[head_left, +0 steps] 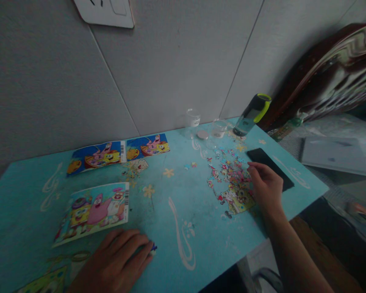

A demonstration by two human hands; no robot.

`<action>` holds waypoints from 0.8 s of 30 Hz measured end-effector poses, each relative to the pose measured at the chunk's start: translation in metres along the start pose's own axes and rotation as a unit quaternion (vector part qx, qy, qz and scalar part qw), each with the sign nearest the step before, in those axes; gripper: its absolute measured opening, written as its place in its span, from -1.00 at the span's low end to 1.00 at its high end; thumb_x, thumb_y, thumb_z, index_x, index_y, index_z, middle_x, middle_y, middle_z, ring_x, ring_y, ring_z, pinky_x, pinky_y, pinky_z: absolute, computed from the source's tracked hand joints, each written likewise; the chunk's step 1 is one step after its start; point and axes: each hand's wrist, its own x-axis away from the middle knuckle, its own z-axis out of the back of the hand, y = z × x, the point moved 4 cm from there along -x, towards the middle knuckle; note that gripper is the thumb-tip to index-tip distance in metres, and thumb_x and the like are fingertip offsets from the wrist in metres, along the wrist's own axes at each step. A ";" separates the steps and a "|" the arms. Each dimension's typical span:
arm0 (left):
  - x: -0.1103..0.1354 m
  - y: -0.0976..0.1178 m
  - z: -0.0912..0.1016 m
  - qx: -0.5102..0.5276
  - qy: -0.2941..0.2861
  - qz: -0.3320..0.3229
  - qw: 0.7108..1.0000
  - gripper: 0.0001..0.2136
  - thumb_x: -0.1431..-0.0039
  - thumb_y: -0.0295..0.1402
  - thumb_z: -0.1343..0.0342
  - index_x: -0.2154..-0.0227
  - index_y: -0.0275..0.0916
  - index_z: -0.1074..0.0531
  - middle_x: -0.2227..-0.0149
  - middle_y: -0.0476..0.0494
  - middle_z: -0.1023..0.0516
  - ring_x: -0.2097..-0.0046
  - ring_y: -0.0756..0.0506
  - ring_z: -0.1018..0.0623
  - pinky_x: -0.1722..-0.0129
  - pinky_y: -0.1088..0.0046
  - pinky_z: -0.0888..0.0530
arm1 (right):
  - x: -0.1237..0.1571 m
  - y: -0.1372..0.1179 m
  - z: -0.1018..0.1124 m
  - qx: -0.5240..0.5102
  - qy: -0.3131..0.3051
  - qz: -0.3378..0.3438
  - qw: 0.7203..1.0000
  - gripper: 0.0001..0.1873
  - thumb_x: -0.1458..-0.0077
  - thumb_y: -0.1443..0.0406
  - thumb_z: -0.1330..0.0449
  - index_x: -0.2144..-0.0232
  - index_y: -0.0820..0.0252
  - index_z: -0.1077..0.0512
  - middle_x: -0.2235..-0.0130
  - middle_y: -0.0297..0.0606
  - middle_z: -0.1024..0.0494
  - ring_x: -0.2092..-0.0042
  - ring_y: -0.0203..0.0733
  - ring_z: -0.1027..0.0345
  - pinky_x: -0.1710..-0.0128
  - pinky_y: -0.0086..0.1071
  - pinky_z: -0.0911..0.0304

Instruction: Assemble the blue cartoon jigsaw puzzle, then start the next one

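Note:
My left hand (116, 260) lies flat on the turquoise table (177, 191) near its front edge, fingers stretched out, fingertips touching a small puzzle piece (153, 247). My right hand (266, 187) rests at the right, fingers curled down onto a scatter of loose puzzle pieces (228, 171) and a partly joined yellow section (239, 201). Whether its fingers pinch a piece is hidden. A cartoon picture card (94, 211) lies just beyond my left hand.
Two more cartoon picture cards (118, 152) lie near the wall. Small clear jars (219, 128) and a lid (202, 134) stand at the back. A green-topped bottle (251, 114) and a black phone (270, 167) sit at the right. A bed lies beyond the table's right edge.

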 end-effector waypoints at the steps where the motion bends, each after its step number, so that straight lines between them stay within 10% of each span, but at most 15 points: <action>1: -0.006 0.002 0.005 -0.008 -0.008 -0.003 1.000 -0.69 -0.45 -0.43 0.13 0.17 -0.13 -0.56 0.21 0.00 -0.56 0.10 -0.04 -0.48 -0.09 0.32 -0.29 | 0.000 0.001 0.000 0.004 -0.001 0.001 1.000 -0.68 -0.15 0.13 -0.21 0.16 0.20 -0.58 0.37 -0.24 -0.57 0.41 -0.20 -0.34 0.40 -0.34 -0.24; 11: -0.021 0.009 0.020 -0.018 -0.049 0.007 0.999 -0.86 -0.36 -0.42 -0.07 0.10 -0.23 -0.49 0.16 -0.08 -0.54 0.13 -0.08 -0.47 0.03 0.27 -0.32 | 0.000 0.003 -0.003 0.077 -0.018 0.025 0.997 -0.65 -0.15 0.08 -0.23 0.11 0.12 -0.60 0.27 -0.17 -0.64 0.35 -0.14 -0.43 0.28 -0.24 -0.29; 24: -0.014 0.014 0.009 -0.055 -0.093 -0.042 0.993 -0.95 -0.31 -0.47 -0.11 0.25 -0.26 -0.47 0.25 -0.10 -0.49 0.13 -0.11 -0.44 0.06 0.24 -0.28 | 0.035 0.001 0.009 0.144 -0.273 0.182 0.934 -0.63 -0.17 -0.01 -0.20 0.08 -0.03 -0.56 0.08 -0.17 -0.61 0.16 0.07 -0.52 0.26 -0.12 -0.43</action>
